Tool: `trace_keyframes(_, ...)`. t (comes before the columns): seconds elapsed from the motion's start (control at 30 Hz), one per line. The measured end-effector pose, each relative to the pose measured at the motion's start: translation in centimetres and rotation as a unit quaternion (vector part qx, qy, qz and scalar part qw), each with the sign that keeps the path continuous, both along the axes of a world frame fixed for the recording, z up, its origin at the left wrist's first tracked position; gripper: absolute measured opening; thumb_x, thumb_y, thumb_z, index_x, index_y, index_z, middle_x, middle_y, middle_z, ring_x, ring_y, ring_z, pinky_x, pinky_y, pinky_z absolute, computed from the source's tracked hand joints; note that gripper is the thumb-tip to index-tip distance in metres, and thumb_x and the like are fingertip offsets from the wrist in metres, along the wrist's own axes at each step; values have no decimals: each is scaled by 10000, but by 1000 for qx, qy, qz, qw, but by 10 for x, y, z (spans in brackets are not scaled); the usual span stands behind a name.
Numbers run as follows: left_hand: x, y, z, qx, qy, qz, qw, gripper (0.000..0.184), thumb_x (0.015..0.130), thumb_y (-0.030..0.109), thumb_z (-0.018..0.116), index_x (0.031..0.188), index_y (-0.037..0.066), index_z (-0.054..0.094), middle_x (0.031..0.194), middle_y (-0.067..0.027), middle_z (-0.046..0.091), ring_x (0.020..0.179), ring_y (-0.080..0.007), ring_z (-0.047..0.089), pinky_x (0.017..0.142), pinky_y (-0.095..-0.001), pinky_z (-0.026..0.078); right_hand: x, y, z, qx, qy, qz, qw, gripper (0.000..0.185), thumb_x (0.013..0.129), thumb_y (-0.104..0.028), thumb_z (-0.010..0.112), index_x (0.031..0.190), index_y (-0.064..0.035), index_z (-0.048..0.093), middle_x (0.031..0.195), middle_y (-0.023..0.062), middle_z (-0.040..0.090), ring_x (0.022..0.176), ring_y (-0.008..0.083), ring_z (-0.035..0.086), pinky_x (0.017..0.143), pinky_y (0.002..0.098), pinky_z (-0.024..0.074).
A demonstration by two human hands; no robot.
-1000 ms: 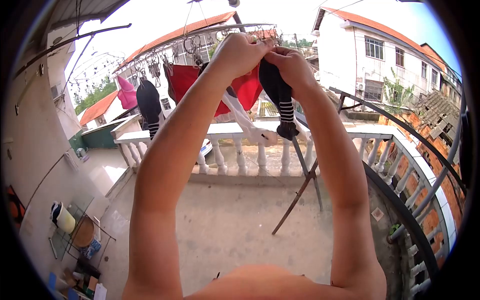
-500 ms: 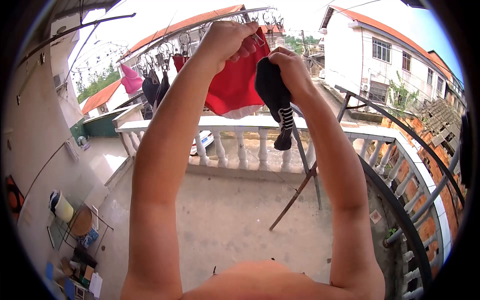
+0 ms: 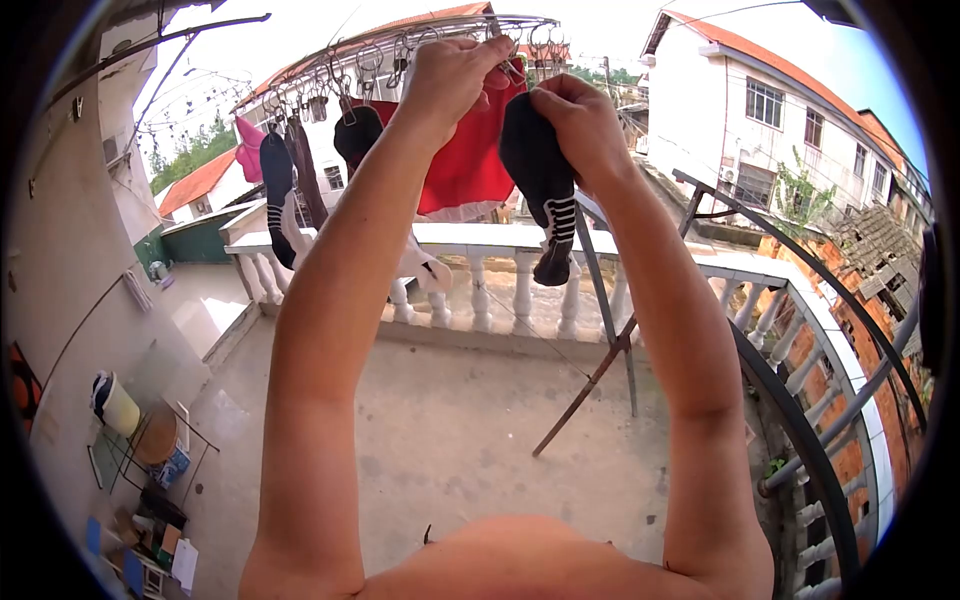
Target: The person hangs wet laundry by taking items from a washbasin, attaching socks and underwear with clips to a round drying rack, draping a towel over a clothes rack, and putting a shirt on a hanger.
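Observation:
A black sock (image 3: 535, 150) with white stripes hangs toe-down from my right hand (image 3: 585, 130), whose thumb and fingers pinch its upper edge. To the left, my left hand (image 3: 455, 85) is raised to the metal clip hanger (image 3: 520, 19), its fingers closed on a wire clip (image 3: 515, 70). A red garment (image 3: 465, 165) with a pale lower edge hangs just behind my left hand, partly covered by it. The sock is close to the clip but apart from it.
Farther left on the hanger are a striped dark sock (image 3: 277, 190), a pink item (image 3: 249, 150) and another dark piece (image 3: 357, 135). Beyond stands a white balustrade (image 3: 522, 295). A dark metal frame (image 3: 800, 440) curves along the right. A bucket (image 3: 118, 408) is at lower left.
The hanger has turned, bringing more hung socks into view on the left. The sock in my right hand has shifted slightly up and left. My left hand stays at the clip.

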State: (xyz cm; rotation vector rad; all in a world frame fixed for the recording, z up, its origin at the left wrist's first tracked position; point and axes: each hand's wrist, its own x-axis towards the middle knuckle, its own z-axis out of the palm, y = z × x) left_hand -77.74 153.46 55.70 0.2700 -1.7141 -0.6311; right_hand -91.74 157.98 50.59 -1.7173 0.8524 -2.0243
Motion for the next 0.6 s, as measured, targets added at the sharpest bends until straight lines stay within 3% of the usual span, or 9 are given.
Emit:
trace_keyframes(0.13,-5,-1,-6,20,44,-20,999,246,753,200,703,623,16,603,574,-60,596,428,-86,505,388,-203,395,-6,-4,-1,-4,17,-4,1000,142,819,-145,590,818,-3,592,680,29,590,595,80,538,548,227,438)
trace_keyframes(0.3,-7,-1,-10,106,124,-180,970,177,720,143,730,718,30,595,631,-46,600,509,-95,550,400,-207,397,-5,-4,-3,6,9,7,1000,140,819,-142,594,815,-2,588,688,31,589,597,80,534,548,229,439)
trace_keyframes(0.6,-3,-18,6,119,47,-289,949,160,746,161,716,803,60,607,675,-14,601,578,-94,584,426,-207,424,1,1,-1,-12,24,-1,1000,138,817,-135,594,826,3,585,699,32,588,612,82,536,559,230,438)
